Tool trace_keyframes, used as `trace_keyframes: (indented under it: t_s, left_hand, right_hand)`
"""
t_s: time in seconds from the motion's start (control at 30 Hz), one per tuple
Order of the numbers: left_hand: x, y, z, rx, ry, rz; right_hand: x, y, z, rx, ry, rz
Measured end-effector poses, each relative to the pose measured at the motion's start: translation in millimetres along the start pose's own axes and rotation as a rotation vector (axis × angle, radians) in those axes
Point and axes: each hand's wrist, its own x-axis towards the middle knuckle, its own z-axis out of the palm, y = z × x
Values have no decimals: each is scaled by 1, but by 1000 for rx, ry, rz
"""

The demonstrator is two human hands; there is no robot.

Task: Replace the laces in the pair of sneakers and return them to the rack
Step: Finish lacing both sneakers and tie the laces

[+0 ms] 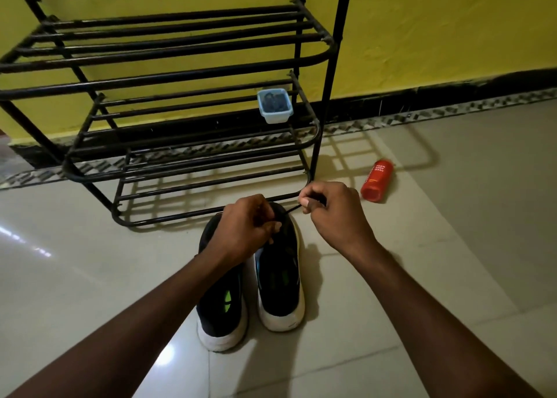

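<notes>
In the middle of the frame, a black lace (291, 211) runs taut from the front of the right-hand sneaker (280, 292) up and right to the right hand (331, 213). That hand's thumb and forefinger are pinched together on the lace and its other fingers are curled in. The left hand (244, 228) lies over the forefoot of the same shoe. Its fingers (275, 226) are bent down and closed with the thumb where the lace meets the upper, seemingly pinching it, though the exact hold is hidden.

The pair stands side by side on the pale tiled floor (422, 277), heels toward the bottom of the frame and toes close to the lowest shelf of the black metal shoe rack (180, 56). Both shoes are dark with white soles. The left-hand sneaker (221, 304) shows a neon-green patch inside, and the right-hand one has a blue edge at its opening.

A small light-blue plastic container (275, 105) holding something dark sits on a middle shelf. To the right, a red bottle (376, 180) lies on the floor, lettered "FOAM BODY WASH".
</notes>
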Motion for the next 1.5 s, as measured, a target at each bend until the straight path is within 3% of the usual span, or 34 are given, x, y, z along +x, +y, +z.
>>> trace_keyframes:
  t_s: [0.13,0.3,0.4,0.5,0.57,0.73,0.83,0.97,1.1,1.27,1.5]
  left_hand:
    - [0,-2,0,-56,25,13]
    - [-2,-5,-6,-21,113,70]
    - [-5,-3,-8,-63,144,130]
    - [-7,-6,-9,44,222,277]
    - [-8,-12,-8,141,247,318]
    - [-17,-24,-2,256,182,190]
    - [-18,-32,-6,226,227,38]
    - [-19,-43,-7,260,226,-100]
    - [-23,-50,-8,456,170,-217]
    - [-26,-51,2,587,200,-268]
    - [-28,-55,5,621,223,-261]
  right_hand:
    - [-2,5,3,-36,36,11]
    - [-3,15,6,-129,-131,33]
    - [-9,16,11,-153,-107,73]
    - [-11,23,21,-17,-20,150]
    - [-13,28,31,236,-25,249]
    - [-22,22,48,1040,-11,598]
    - [-21,27,52,1248,43,768]
    - [-17,40,58,1264,141,833]
    - [-15,67,52,1321,257,926]
    - [-25,80,62,1450,145,1000]
    - [-15,83,66,1323,170,977]
